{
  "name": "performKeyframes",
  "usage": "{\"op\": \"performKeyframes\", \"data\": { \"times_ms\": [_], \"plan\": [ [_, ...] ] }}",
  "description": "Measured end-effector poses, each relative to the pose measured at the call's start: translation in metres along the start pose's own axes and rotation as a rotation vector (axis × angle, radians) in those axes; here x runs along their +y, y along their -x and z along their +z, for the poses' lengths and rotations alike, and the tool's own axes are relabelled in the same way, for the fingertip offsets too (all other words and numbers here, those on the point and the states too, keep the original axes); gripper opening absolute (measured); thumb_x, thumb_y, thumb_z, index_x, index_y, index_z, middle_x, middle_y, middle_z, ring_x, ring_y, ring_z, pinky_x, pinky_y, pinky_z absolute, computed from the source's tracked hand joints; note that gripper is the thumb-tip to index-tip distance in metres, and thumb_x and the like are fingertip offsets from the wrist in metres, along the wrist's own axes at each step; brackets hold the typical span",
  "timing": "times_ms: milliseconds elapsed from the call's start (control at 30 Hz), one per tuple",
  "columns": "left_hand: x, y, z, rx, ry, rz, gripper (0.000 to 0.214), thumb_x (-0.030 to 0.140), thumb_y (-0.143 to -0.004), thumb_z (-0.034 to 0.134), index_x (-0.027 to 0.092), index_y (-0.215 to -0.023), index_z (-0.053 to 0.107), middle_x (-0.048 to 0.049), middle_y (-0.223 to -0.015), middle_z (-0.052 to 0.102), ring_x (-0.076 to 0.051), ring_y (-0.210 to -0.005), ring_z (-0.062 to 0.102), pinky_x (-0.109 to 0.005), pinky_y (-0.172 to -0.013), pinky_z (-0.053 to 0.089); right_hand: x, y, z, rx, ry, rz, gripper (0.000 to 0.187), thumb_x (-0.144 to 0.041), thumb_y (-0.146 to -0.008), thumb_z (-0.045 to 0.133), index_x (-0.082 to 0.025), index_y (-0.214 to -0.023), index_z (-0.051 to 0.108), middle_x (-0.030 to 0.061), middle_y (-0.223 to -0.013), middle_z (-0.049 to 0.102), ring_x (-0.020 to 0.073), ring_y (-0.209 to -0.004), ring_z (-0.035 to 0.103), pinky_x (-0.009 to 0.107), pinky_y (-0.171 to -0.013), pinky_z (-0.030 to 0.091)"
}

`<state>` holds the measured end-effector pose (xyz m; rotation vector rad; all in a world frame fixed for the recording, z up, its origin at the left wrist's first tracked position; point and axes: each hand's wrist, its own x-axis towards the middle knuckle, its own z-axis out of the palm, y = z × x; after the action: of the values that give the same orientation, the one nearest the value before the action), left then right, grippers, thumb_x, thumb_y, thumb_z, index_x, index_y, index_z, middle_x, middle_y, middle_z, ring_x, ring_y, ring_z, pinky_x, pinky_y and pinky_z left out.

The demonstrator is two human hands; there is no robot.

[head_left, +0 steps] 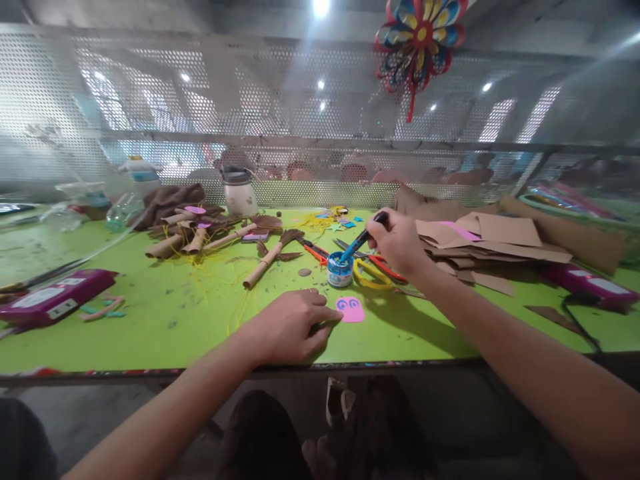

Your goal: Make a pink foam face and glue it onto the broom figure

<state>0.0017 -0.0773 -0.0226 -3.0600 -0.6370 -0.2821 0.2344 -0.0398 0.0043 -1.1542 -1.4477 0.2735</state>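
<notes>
My right hand point(397, 241) is closed on a blue and black paintbrush point(361, 241), whose tip dips into a small open pot of blue paint point(339, 269). My left hand point(293, 325) lies flat on the green table point(200, 320), its fingertips pressing the left edge of a small pink paper shape point(351, 309) with two blue eyes painted on it. The pot stands just behind the pink shape.
Scissors with yellow and red handles point(373, 270) lie behind the pot. Rolled brown paper brooms point(267, 257) are scattered at the back left, a pile of brown card point(493, 243) at the right. Magenta boxes point(55, 297) sit at both sides. A paper pinwheel point(417, 40) hangs on the mesh wall.
</notes>
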Motion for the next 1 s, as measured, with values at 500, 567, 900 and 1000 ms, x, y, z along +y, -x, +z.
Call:
{"op": "performKeyframes", "data": {
  "times_ms": [500, 567, 900, 1000],
  "plan": [
    [-0.001, -0.001, 0.002, 0.004, 0.014, -0.004, 0.031, 0.020, -0.091, 0.047, 0.021, -0.111, 0.071, -0.0060, -0.079, 0.063, -0.018, -0.075, 0.057, -0.030, -0.066, 0.039, 0.010, 0.001, -0.001, -0.067, -0.071, 0.082, 0.013, -0.028, -0.078, 0.057, -0.019, -0.070, 0.053, -0.0034, -0.048, 0.055, 0.0091, -0.041, 0.046, 0.021, -0.043, 0.036],
    [-0.001, -0.001, 0.002, -0.002, 0.023, -0.005, 0.032, 0.020, -0.091, 0.047, 0.021, -0.111, 0.071, -0.0062, -0.080, 0.063, -0.018, -0.075, 0.058, -0.030, -0.066, 0.039, 0.007, 0.002, -0.007, -0.017, -0.139, 0.086, 0.011, -0.028, -0.077, 0.058, -0.019, -0.072, 0.054, -0.0043, -0.047, 0.054, 0.0080, -0.039, 0.044, 0.020, -0.040, 0.035],
    [-0.001, 0.000, 0.000, -0.002, 0.007, -0.015, 0.032, 0.019, -0.090, 0.048, 0.022, -0.112, 0.070, -0.0055, -0.079, 0.062, -0.018, -0.075, 0.057, -0.030, -0.065, 0.038, 0.003, 0.005, -0.013, 0.086, -0.291, 0.151, 0.013, -0.029, -0.076, 0.060, -0.019, -0.070, 0.053, -0.0053, -0.044, 0.052, 0.0068, -0.034, 0.041, 0.019, -0.033, 0.032],
    [0.000, 0.000, -0.001, -0.006, 0.009, -0.021, 0.031, 0.020, -0.090, 0.047, 0.022, -0.111, 0.070, -0.0053, -0.078, 0.061, -0.018, -0.075, 0.057, -0.030, -0.065, 0.038, -0.002, 0.006, -0.021, 0.127, -0.375, 0.209, 0.013, -0.028, -0.076, 0.059, -0.020, -0.069, 0.051, -0.0046, -0.045, 0.052, 0.0075, -0.033, 0.041, 0.020, -0.031, 0.031]
  ]
}}
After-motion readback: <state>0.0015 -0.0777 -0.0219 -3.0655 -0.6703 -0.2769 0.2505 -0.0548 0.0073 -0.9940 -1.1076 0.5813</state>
